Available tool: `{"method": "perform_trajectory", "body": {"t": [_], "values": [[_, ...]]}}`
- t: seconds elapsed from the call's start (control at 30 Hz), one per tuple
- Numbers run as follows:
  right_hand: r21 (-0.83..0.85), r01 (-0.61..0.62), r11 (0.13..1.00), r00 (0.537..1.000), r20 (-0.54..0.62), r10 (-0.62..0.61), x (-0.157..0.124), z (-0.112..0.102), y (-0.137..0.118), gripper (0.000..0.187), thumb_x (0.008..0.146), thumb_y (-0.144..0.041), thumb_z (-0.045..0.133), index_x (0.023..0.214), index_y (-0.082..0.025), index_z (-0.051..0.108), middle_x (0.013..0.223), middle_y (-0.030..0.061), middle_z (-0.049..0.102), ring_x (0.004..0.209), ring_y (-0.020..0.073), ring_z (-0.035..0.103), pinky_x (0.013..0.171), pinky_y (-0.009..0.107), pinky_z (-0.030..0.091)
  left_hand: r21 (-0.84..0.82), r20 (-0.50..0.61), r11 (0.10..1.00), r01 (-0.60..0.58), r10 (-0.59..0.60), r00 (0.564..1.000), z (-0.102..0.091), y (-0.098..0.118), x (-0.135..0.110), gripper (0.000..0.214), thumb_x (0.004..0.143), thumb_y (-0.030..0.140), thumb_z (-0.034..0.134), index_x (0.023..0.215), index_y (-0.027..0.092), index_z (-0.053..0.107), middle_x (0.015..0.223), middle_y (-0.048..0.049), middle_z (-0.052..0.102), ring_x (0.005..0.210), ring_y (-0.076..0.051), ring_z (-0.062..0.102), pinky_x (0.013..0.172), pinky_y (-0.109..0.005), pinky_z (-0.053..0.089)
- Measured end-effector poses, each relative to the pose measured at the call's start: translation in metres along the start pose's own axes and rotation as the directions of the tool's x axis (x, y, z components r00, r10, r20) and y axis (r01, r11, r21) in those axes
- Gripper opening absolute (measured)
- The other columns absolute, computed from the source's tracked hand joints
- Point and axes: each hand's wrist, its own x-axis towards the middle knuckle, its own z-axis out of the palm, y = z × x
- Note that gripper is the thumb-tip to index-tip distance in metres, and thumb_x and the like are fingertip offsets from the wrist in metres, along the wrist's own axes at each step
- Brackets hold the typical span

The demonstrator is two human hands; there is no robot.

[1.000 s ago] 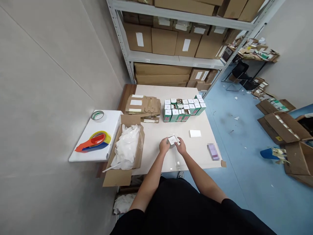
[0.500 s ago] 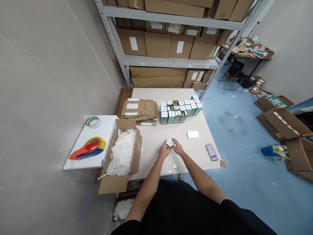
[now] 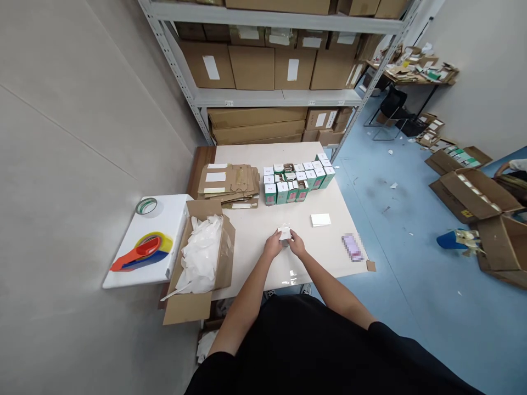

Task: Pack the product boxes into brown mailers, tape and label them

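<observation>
A small white-topped box (image 3: 284, 233) is held between my two hands over the near middle of the table (image 3: 255, 263). My left hand (image 3: 272, 245) grips its left side and my right hand (image 3: 296, 244) its right side. The box's lower part is largely hidden by my fingers. Beyond them stand rows of green and white boxes (image 3: 282, 192), several with open tops. To the right of my hands lies a flat white item (image 3: 320, 220), perhaps a stack of cards. A blurred purple item (image 3: 352, 247) rests near the table's right edge.
An open carton (image 3: 228, 249) of white plastic bags (image 3: 201, 252) stands left, with flattened cardboard (image 3: 230, 184) behind it. On a white surface (image 3: 123, 280) are a tape dispenser (image 3: 138, 252) and a tape roll (image 3: 146, 206). Shelving (image 3: 280, 99) rises behind; open cartons (image 3: 473, 197) sit on the right floor.
The box has turned in my hands, so its white top now faces me squarely. The camera view has shifted slightly; things on the table look otherwise the same.
</observation>
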Motion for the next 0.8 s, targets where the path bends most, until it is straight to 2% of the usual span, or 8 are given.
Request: {"method": "perform_trajectory", "body": {"t": [0.07,0.17,0.27,0.37,0.47,0.6,0.7,0.8], "values": [[-0.022,0.009,1.0,0.999,0.036,-0.008,0.006,-0.005,0.0,0.062,0.085,-0.019,0.056,0.147,-0.024,0.056,0.14,0.006,0.067,0.124,0.0252,0.065,0.112,0.042,0.047,0.025,-0.038,0.999,0.025,-0.024,0.999,0.003,0.002,-0.003,0.049,0.095,0.016,0.054,0.144,0.019,0.06,0.145,-0.0115,0.061,0.132,-0.025,0.057,0.113,-0.036,0.044],[0.002,0.029,1.0,0.996,0.08,-0.029,0.008,-0.01,0.005,0.071,0.081,-0.016,0.058,0.151,-0.024,0.052,0.149,0.0045,0.06,0.135,0.0257,0.057,0.119,0.042,0.041,0.107,-0.088,0.993,0.044,-0.035,0.996,0.0,0.001,-0.001,0.048,0.094,0.023,0.06,0.142,0.022,0.062,0.15,-0.0105,0.055,0.135,-0.026,0.053,0.11,-0.035,0.046],[0.074,0.004,0.997,0.995,0.103,-0.012,0.001,-0.01,0.011,0.081,0.077,-0.015,0.06,0.156,-0.026,0.046,0.158,0.0031,0.05,0.143,0.026,0.05,0.122,0.044,0.036,0.203,0.0,0.979,-0.03,0.03,1.0,-0.009,0.001,0.007,0.051,0.091,0.029,0.067,0.142,0.028,0.061,0.154,-0.0066,0.052,0.139,-0.027,0.048,0.107,-0.034,0.047],[0.187,-0.042,0.981,0.991,0.133,0.018,-0.008,-0.01,0.015,0.086,0.075,-0.016,0.061,0.158,-0.028,0.042,0.161,0.0025,0.047,0.145,0.0251,0.048,0.123,0.044,0.035,0.303,0.105,0.947,-0.11,0.081,0.991,-0.015,0.003,0.015,0.048,0.09,0.034,0.071,0.137,0.028,0.063,0.142,-0.008,0.061,0.134,-0.027,0.05,0.105,-0.034,0.047],[0.306,-0.091,0.948,0.989,0.139,0.05,-0.014,-0.011,0.013,0.088,0.073,-0.015,0.062,0.158,-0.029,0.042,0.161,0.0039,0.047,0.145,0.0247,0.048,0.122,0.044,0.037,0.361,0.132,0.919,-0.158,0.117,0.984,-0.016,0.007,0.02,0.043,0.088,0.035,0.075,0.128,0.025,0.067,0.134,-0.0112,0.062,0.13,-0.029,0.053,0.103,-0.036,0.047],[0.349,-0.107,0.931,0.991,0.113,0.072,-0.018,-0.013,0.009,0.084,0.072,-0.013,0.061,0.153,-0.027,0.048,0.156,0.0074,0.052,0.144,0.0255,0.051,0.12,0.047,0.039,0.282,0.14,0.949,-0.143,0.107,0.984,-0.018,0.007,0.027,0.042,0.083,0.035,0.078,0.122,0.021,0.07,0.131,-0.0154,0.062,0.124,-0.033,0.058,0.103,-0.037,0.048],[0.344,-0.096,0.934,0.992,0.108,0.063,-0.021,-0.012,0.008,0.084,0.071,-0.011,0.059,0.154,-0.026,0.048,0.156,0.008,0.052,0.143,0.0247,0.051,0.119,0.046,0.041,0.203,0.189,0.968,-0.148,0.11,0.976,-0.025,0.002,0.034,0.04,0.082,0.037,0.077,0.119,0.023,0.072,0.123,-0.013,0.069,0.118,-0.031,0.064,0.104,-0.036,0.047],[0.327,-0.09,0.941,0.992,0.108,0.057,-0.024,-0.01,0.01,0.086,0.073,-0.012,0.059,0.156,-0.028,0.045,0.157,0.0072,0.051,0.142,0.0255,0.052,0.116,0.046,0.044,0.072,0.14,0.992,-0.104,0.093,0.986,-0.03,-0.005,0.042,0.045,0.088,0.044,0.07,0.129,0.024,0.069,0.119,-0.0104,0.074,0.117,-0.028,0.066,0.103,-0.033,0.047]]}}
